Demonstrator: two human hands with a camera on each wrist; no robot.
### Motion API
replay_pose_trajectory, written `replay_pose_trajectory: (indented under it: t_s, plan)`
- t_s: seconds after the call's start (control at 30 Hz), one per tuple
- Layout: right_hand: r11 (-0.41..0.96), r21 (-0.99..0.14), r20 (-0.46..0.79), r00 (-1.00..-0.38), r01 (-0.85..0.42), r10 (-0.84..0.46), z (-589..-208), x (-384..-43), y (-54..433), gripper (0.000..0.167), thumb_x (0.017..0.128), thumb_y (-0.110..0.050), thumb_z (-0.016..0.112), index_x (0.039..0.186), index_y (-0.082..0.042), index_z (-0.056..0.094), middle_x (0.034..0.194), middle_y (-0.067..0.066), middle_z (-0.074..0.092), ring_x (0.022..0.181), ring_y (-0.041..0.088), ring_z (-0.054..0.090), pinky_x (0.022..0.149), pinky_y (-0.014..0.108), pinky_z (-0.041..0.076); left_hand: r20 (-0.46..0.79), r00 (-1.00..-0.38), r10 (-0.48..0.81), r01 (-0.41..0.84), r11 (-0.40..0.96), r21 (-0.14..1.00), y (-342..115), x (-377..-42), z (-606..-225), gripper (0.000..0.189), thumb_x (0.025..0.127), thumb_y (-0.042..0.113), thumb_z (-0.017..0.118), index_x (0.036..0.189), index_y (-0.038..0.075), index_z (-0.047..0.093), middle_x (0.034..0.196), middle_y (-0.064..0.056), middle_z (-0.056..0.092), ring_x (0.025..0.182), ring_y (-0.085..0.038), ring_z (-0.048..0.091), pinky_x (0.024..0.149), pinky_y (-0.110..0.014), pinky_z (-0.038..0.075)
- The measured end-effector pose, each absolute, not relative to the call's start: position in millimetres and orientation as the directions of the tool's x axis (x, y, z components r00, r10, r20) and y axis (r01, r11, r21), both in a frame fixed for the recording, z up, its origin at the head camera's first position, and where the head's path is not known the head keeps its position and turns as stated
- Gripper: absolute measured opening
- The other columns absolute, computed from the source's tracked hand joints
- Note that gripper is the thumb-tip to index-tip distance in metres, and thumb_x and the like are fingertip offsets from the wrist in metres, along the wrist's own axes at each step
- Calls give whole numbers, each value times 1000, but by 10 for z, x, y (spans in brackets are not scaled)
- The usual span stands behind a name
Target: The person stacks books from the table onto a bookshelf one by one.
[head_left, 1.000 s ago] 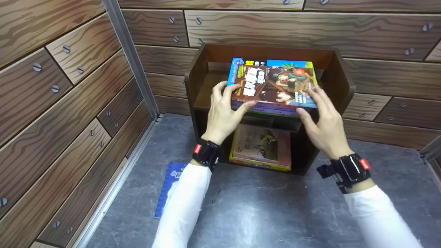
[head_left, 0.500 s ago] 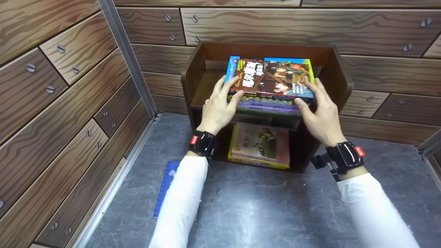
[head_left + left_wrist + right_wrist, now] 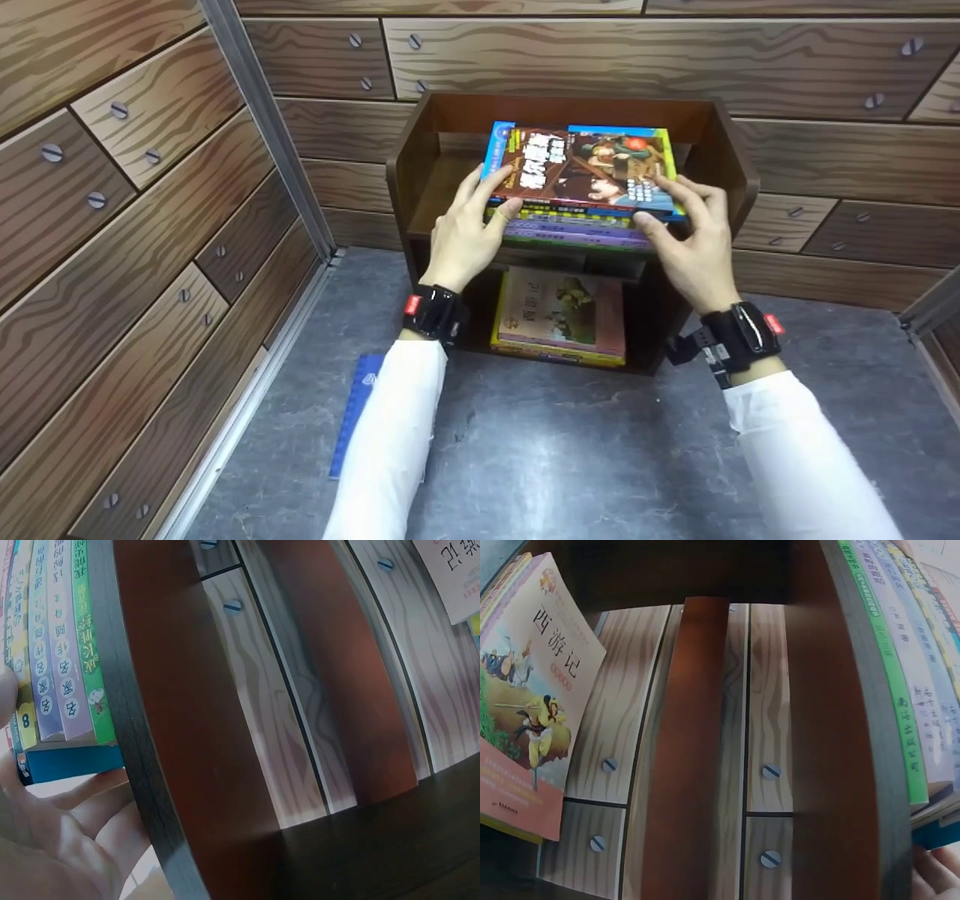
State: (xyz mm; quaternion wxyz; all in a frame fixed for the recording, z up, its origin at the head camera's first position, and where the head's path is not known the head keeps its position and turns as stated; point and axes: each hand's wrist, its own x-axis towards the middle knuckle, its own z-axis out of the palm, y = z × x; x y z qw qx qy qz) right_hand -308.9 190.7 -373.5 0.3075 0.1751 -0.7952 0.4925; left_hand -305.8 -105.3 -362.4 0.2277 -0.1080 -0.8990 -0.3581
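Note:
A stack of several books lies flat on the upper shelf of a small dark brown bookshelf (image 3: 581, 105). Its top book (image 3: 577, 169) has a brown illustrated cover; blue and yellow covers peek out behind it. My left hand (image 3: 465, 236) touches the stack's left side, thumb at the front corner. On the opposite side, my right hand (image 3: 697, 236) rests its fingers along the right edge, thumb at the front. In the left wrist view, purple and green book spines (image 3: 64, 652) stand beside my left hand (image 3: 75, 840). Only some right fingers (image 3: 936, 870) show in the right wrist view.
Another pile of books (image 3: 562, 311), a pink one on top, lies on the lower shelf. A blue book (image 3: 356, 420) is on the grey floor (image 3: 525, 465), partly behind the left sleeve. Wood-patterned walls (image 3: 150, 180) stand left and behind.
The brown top book has shifted back, so the spines beneath show more at the front. Both hands moved back slightly with it; in the last half second they barely move.

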Motion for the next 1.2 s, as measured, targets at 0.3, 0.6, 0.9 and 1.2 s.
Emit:
replay_pose_trajectory:
  t_s: [0.3, 0.6, 0.9, 1.2]
  plan:
    - [410, -685, 678, -733, -602, 56, -3787, -3090, 1879, 51, 91, -12, 80, 140, -10, 67, 117, -12, 39, 142, 29, 41, 118, 36, 30, 499, -866, 32, 373, 707, 601, -1052, -3049, -3651, 54, 104, 55, 55, 154, 35, 51, 164, -4, 40, 99, -37, 70, 70, -49, 57]
    - [441, -689, 658, -751, -576, 47, -3807, -3063, 1880, 54, 93, -19, 79, 145, -17, 64, 143, 16, 44, 135, 20, 43, 108, 33, 37, 504, -864, 18, 366, 710, 602, -1040, -3021, -3686, 64, 105, 55, 51, 163, 32, 36, 165, -3, 38, 67, -28, 62, 53, -39, 49]
    - [484, -656, 669, -743, -579, 18, -3799, -3068, 1894, 53, 96, -18, 76, 147, -16, 60, 150, 13, 44, 133, 17, 46, 98, 22, 44, 530, -848, -26, 342, 736, 585, -963, -2994, -3745, 86, 102, 57, 46, 167, 9, 16, 166, -11, 36, 52, -20, 47, 45, -30, 36]
    - [452, -646, 694, -720, -615, 12, -3804, -3068, 1883, 56, 91, -7, 79, 144, -7, 61, 147, 21, 44, 131, 18, 45, 101, 17, 42, 538, -842, -51, 358, 692, 626, -964, -3000, -3753, 76, 103, 46, 56, 162, 6, 31, 164, -13, 41, 97, -37, 71, 78, -47, 59]
